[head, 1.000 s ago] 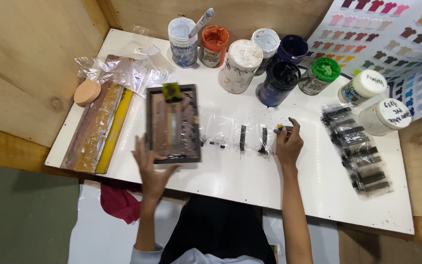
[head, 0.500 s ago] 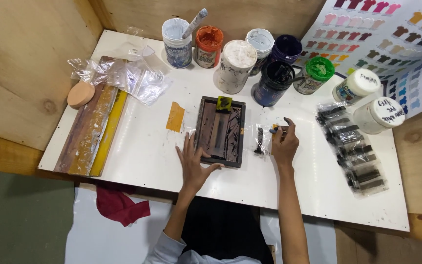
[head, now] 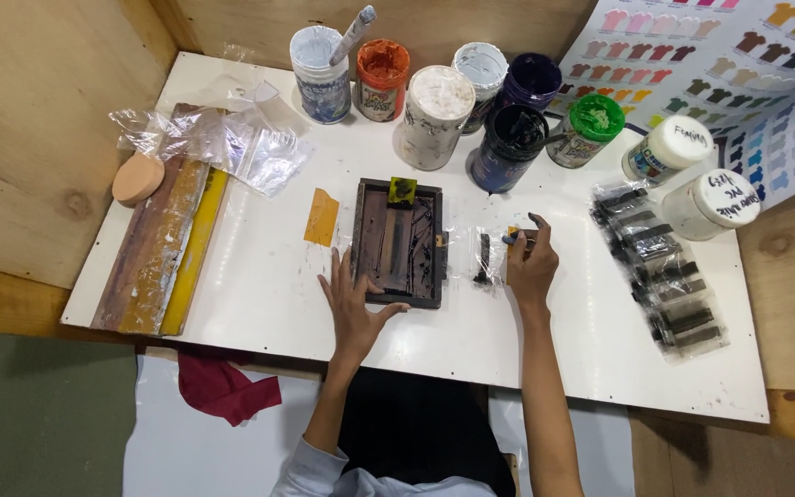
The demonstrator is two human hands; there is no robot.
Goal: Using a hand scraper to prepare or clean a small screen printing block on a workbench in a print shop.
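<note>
White worktop [head: 259, 285] boxed in by plywood walls, paint-smeared and crowded.

A row of round ink jars [head: 434, 115] lines the far edge. The dark wooden printing frame [head: 397, 241] lies flat at centre; the left hand [head: 351, 308] rests open, fingers spread, on its near-left corner. Just right, the right hand [head: 531, 267] pinches a small tool above a clear plastic strip [head: 487, 258].

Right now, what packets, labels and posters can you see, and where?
Colour chart poster: far right corner, rows of small coloured shirt shapes.
Two white-lidded jars: right side, handwritten lids.
Clear packets of dark strips: right of the right hand.
Crumpled clear plastic bags: far left.
</note>
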